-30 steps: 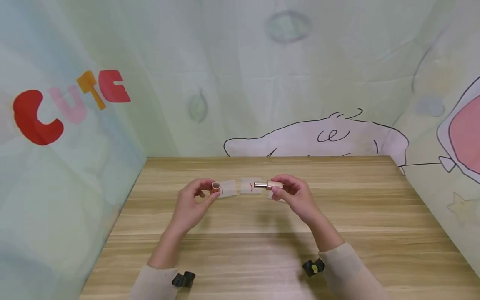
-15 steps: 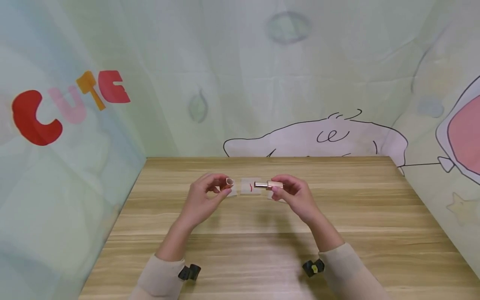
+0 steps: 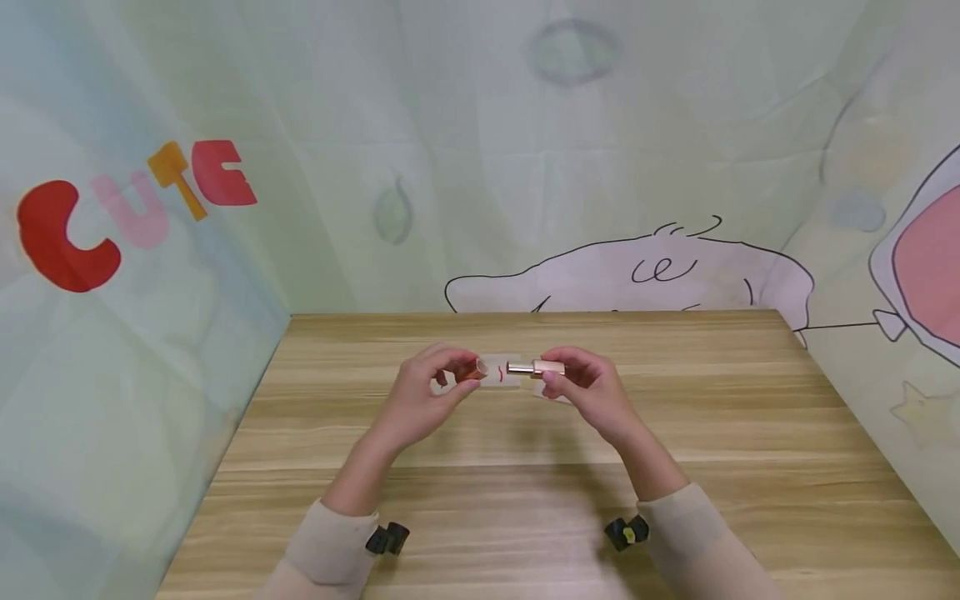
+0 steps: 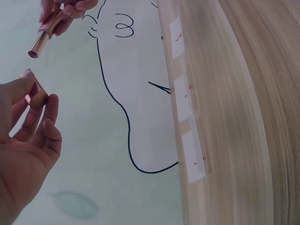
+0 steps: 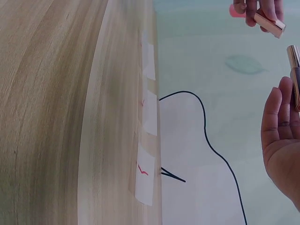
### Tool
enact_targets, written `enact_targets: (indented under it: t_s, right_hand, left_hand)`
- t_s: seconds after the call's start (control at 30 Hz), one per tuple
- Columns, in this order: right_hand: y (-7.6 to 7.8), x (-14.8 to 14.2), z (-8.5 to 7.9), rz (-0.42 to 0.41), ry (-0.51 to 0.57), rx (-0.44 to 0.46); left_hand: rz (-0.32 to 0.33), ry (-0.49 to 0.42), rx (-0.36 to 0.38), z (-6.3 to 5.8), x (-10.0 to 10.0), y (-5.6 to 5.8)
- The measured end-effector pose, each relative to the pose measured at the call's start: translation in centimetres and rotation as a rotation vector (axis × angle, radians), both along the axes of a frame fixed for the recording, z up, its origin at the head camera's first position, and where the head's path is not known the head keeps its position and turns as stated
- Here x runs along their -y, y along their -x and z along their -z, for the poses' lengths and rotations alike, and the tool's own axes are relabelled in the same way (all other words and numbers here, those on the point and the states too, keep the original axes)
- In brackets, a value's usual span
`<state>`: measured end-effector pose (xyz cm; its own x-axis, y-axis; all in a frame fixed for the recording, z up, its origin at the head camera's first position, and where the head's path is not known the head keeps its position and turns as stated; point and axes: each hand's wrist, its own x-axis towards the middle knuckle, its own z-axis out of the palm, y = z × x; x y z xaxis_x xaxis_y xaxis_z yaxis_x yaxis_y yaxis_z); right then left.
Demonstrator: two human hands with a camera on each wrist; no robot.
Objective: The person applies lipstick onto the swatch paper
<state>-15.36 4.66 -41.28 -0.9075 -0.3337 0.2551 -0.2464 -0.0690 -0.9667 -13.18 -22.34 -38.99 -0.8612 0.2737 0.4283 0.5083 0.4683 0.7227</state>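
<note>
Over the middle of the table, my left hand (image 3: 427,392) pinches a rose-gold lipstick cap (image 3: 477,370) between thumb and fingers, its hollow end facing right. Across from it, my right hand (image 3: 592,392) grips the lipstick tube (image 3: 547,368), whose shiny metal end points left at the cap. A small gap separates the two parts. In the left wrist view the tube (image 4: 41,40) sits above the cap (image 4: 39,98), both held clear of the table. The right wrist view shows the cap (image 5: 270,23) beyond the tube's metal end (image 5: 293,55).
Three white paper pieces with red marks lie in a row on the wooden table (image 3: 495,517); the middle paper (image 3: 495,360) shows between my hands. A printed cloth wall (image 3: 480,167) rises behind the table's back edge. Black wrist cameras sit at both sleeves.
My left hand has moved right with the cap, narrowing the gap to the tube and covering most of the left paper. My right hand has stayed nearly still.
</note>
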Motion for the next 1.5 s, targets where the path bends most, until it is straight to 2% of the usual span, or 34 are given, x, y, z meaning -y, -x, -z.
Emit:
enact_targets:
  t_s: [0.3, 0.67, 0.97, 1.23, 1.5]
  right_hand:
    - [-0.1, 0.0, -0.1, -0.009, 0.001, 0.005]
    - [-0.2, 0.1, -0.1, -0.029, 0.012, -0.015]
    - [-0.1, 0.1, -0.1, -0.016, -0.049, -0.057]
    - [-0.1, 0.5, 0.0, -0.067, -0.097, -0.064]
    - [-0.1, 0.7, 0.2, -0.074, -0.109, -0.078]
  left_hand:
    - [0.036, 0.086, -0.027, -0.4, -0.9, 0.5]
    - [0.069, 0.084, -0.038, -0.4, -1.7, 0.6]
    - [0.093, 0.105, -0.057, -0.8, -2.1, 0.4]
    - [0.149, 0.106, -0.056, -0.6, -2.8, 0.1]
    - [0.135, 0.107, -0.087, -0.4, -3.1, 0.0]
